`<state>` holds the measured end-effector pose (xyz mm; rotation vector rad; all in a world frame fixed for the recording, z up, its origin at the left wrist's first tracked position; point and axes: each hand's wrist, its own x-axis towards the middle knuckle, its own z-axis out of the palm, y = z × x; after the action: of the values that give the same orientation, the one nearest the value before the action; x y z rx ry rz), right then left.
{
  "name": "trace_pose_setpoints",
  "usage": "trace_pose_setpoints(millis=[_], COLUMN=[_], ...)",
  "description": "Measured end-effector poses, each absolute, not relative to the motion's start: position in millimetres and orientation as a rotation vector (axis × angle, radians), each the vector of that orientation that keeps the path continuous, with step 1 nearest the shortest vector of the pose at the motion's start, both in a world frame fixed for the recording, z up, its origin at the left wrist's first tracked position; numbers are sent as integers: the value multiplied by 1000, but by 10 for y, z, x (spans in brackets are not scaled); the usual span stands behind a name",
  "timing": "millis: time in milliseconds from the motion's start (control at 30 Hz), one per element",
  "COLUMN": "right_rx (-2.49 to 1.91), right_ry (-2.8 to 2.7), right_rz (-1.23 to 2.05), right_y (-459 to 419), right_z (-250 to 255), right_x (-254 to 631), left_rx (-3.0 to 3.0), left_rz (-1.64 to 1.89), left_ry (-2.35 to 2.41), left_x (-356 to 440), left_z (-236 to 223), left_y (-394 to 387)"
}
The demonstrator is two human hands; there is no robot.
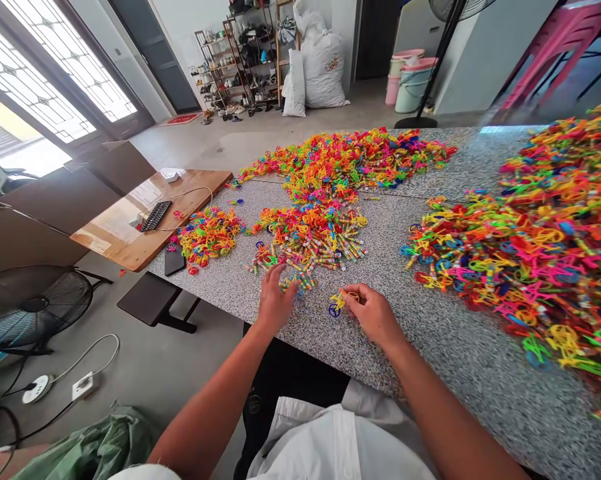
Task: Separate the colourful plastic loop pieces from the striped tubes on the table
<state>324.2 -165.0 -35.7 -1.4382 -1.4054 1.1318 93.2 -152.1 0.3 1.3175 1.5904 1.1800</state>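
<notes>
My right hand (373, 313) pinches a small yellow plastic piece with a blue spoked wheel (335, 310), just above the speckled stone table (325, 340). My left hand (275, 297) is at the near edge of a pile of small patterned tubes (305, 257), its thumb and fingers apart. A few green-and-yellow tubes (307, 282) lie right beside its fingertips; whether it touches them is hard to tell. Behind the tubes, bright plastic pieces (290, 223) in yellow, orange, pink and green are heaped against them.
A large heap of coloured plastic pieces (545, 247) covers the right side, another heap (340, 160) the far side. At left are a smaller pile (210, 237), a dark phone (175, 261) and a wooden board (115, 233) holding a keyboard (157, 217). A floor fan (33, 303) stands lower left.
</notes>
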Motion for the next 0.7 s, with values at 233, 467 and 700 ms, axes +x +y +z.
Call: trace_pose_setpoints(millis=[233, 467, 700], right_rx=[-1242, -1581, -1510], right_ry=[-1423, -1842, -1796], right_rz=[1284, 547, 649], right_y=[-1589, -1465, -1532], right_z=[-299, -472, -444], right_x=[3201, 3497, 3382], left_rx=[1412, 786, 571], left_rz=[833, 903, 882], left_ry=[1282, 1216, 1134], left_x=[1308, 1249, 1258], left_z=[7, -77, -26], left_y=[-1667, -1538, -1533])
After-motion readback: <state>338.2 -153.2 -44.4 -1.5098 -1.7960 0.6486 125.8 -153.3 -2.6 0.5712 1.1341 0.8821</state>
